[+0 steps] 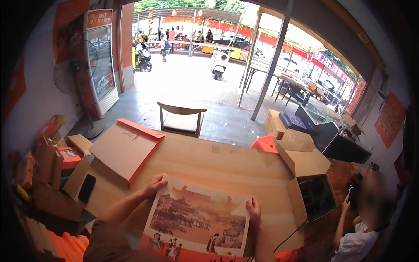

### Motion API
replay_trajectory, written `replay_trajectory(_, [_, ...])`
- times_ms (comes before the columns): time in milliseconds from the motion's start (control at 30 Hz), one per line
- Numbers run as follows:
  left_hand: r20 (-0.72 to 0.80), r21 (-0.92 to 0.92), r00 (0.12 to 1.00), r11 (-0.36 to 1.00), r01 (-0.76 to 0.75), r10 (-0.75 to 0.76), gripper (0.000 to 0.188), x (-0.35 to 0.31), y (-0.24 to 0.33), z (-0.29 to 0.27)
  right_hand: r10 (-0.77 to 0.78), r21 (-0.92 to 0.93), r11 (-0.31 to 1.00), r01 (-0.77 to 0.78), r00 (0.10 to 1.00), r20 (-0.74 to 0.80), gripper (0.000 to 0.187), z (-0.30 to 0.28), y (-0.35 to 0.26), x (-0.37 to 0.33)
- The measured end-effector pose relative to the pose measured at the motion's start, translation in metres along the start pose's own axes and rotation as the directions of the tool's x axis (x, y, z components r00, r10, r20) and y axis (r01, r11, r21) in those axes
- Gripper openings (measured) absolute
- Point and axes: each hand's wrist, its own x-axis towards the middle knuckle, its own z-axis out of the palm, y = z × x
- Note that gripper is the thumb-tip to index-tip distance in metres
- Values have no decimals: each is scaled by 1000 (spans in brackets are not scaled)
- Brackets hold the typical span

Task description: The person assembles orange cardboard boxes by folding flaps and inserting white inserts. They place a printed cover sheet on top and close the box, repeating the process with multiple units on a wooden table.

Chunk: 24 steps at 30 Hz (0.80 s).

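Both of my hands hold a flat rectangular printed gift box or board (198,220), tilted over the near side of the table. It shows old pavilions and small figures in brown tones, with a red lower band. My left hand (156,185) is closed on its upper left corner, and my right hand (253,210) grips its right edge. The lower edge runs out of the picture, so its thickness is hard to tell. Beyond my left hand lies a flat box (126,148) with a pale top and orange-red sides.
The wooden table (227,163) carries a black phone (87,188) at left. An open cardboard carton (312,190) with a dark inside stands at right. A chair (181,118) is at the far edge. Cartons crowd the left; a person (355,231) sits at lower right.
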Motion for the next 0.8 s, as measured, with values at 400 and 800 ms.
replay_trajectory(400, [8, 130, 996, 987, 90, -92, 38, 17, 17, 2, -2, -125, 992, -3, 999, -41, 39, 9, -26, 8])
replay_trajectory(800, [-87, 796, 994, 604, 33, 60, 82, -88, 109, 55, -69, -700, 707, 105, 994, 79, 86, 44, -61, -93])
